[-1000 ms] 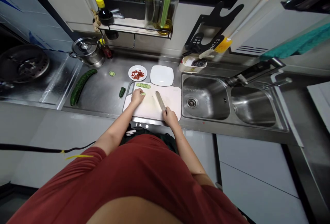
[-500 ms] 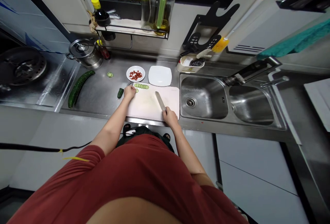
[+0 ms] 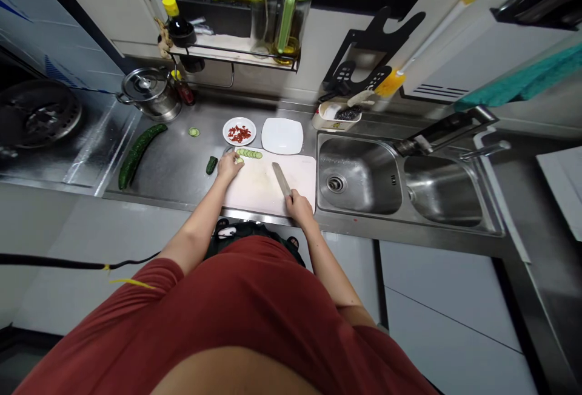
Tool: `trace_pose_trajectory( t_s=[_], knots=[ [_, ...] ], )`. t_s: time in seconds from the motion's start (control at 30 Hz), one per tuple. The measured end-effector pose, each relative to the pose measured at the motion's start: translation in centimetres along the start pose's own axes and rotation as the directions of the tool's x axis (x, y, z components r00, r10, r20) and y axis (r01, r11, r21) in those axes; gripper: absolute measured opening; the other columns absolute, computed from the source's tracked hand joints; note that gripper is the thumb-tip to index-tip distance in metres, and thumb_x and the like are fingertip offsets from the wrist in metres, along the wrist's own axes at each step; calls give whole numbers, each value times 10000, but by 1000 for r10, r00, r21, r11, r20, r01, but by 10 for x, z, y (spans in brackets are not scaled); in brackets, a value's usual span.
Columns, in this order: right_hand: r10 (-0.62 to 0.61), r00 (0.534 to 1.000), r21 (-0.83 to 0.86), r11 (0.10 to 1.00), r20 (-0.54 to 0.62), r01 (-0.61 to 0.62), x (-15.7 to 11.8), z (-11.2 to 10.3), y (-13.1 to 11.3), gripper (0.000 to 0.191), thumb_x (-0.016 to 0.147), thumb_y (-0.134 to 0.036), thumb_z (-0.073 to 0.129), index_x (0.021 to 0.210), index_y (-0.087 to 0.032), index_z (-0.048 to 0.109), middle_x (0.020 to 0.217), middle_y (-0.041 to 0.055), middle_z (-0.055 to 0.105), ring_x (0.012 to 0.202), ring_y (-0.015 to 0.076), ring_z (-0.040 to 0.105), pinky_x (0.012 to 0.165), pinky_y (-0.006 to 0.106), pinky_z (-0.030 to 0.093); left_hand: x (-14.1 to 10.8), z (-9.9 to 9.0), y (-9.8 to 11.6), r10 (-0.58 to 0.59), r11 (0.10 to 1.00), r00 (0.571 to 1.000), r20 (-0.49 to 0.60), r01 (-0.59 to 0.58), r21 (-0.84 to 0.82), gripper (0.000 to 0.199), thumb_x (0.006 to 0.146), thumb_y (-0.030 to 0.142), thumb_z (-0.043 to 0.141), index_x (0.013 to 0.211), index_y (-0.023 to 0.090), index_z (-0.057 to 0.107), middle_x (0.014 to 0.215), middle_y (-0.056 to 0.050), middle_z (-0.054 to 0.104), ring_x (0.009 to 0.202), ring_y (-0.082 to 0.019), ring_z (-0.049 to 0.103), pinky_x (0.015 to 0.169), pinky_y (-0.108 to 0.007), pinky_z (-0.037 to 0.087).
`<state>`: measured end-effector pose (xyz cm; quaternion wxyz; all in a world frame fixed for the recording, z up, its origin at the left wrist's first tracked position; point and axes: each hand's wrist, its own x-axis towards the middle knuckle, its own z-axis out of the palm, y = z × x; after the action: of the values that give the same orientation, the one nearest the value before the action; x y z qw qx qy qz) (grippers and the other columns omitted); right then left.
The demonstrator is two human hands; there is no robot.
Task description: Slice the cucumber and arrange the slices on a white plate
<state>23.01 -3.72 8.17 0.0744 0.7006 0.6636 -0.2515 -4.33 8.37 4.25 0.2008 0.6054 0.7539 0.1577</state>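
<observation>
**Knife and cucumber on a white cutting board**

From the head camera, the white cutting board (image 3: 266, 195) lies on the stainless steel desk (image 3: 173, 167), just left of the double sink (image 3: 359, 176). The right hand (image 3: 297, 207) has its fingers (image 3: 293, 202) clamped around the handle of a kitchen knife (image 3: 282, 179). The blade lies over the board, pointing away from the person and slightly left, its long axis running toward the board's far edge. Whether it touches the board is hard to tell.

The left hand (image 3: 228, 166) is near the board's far left corner, its fingers (image 3: 235, 161) together and curled over a cucumber stub (image 3: 239, 161), mostly hidden. A row of cucumber slices (image 3: 249, 153) lies just beyond, well apart from the blade. Both forearms angle inward from the body.

Left of the board are a dark cucumber end (image 3: 211, 165), a lone slice (image 3: 194, 131) and a long whole cucumber (image 3: 136, 155). Beyond the board sit a round plate of chopped red chili (image 3: 239, 133) and an empty-looking square white plate (image 3: 282, 136).
</observation>
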Motion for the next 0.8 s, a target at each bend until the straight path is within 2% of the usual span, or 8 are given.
trace_pose_trajectory(
  t_s=[0.13, 0.23, 0.4, 0.5, 0.63, 0.8],
  knots=[
    [-7, 1000, -7, 1000, 0, 7, 2, 3, 2, 340, 986, -357, 288, 1199, -185, 490, 1030, 118, 654, 939, 223, 604, 739, 280, 392, -6, 3, 4, 12, 1000, 999, -38, -12, 12, 318, 744, 363, 644, 1020, 206, 632, 992, -76, 604, 939, -225, 565, 848, -308, 418],
    [-13, 1000, -19, 1000, -1, 13, 3, 6, 3, 336, 987, -358, 279, 1180, -185, 492, 1015, 117, 655, 932, 223, 606, 738, 283, 394, -9, 8, 18, 17, 1000, 998, -55, -17, 13, 331, 755, 382, 631, 1039, 212, 629, 1043, -87, 586, 1009, -251, 536, 894, -339, 407],
    [-20, 1000, -24, 1000, -10, 20, 4, 8, 2, 322, 984, -337, 269, 1169, -189, 487, 998, 112, 660, 922, 225, 613, 730, 287, 398, -4, 19, 49, 189, 982, 982, -3, -189, -8, 333, 818, 295, 548, 1141, 250, 613, 1113, -97, 561, 1094, -278, 488, 939, -371, 382],
    [0, 1000, -19, 1000, -3, 0, 3, 8, 1, 324, 986, -340, 268, 1174, -187, 483, 1001, 113, 659, 922, 223, 614, 735, 287, 400, 3, 22, 62, 222, 973, 974, 42, -224, 48, 361, 847, 269, 506, 1195, 253, 598, 1143, -116, 541, 1114, -295, 472, 947, -396, 366],
    [-3, 1000, -8, 1000, -14, 3, 3, 8, 2, 319, 986, -337, 267, 1172, -188, 479, 1000, 112, 659, 930, 226, 614, 742, 291, 403, 10, 23, 66, 217, 965, 972, 90, -228, 130, 301, 860, 253, 485, 1122, 229, 632, 1142, -128, 532, 1124, -297, 466, 950, -398, 359],
    [-5, 1000, -7, 1000, -20, 5, 2, 7, 1, 307, 983, -323, 274, 1166, -189, 481, 989, 114, 662, 927, 237, 617, 740, 299, 407, 13, 23, 62, 208, 973, 975, 78, -215, 81, 247, 826, 207, 523, 1052, 224, 621, 1135, -111, 559, 1086, -265, 496, 906, -359, 381]
  ],
)
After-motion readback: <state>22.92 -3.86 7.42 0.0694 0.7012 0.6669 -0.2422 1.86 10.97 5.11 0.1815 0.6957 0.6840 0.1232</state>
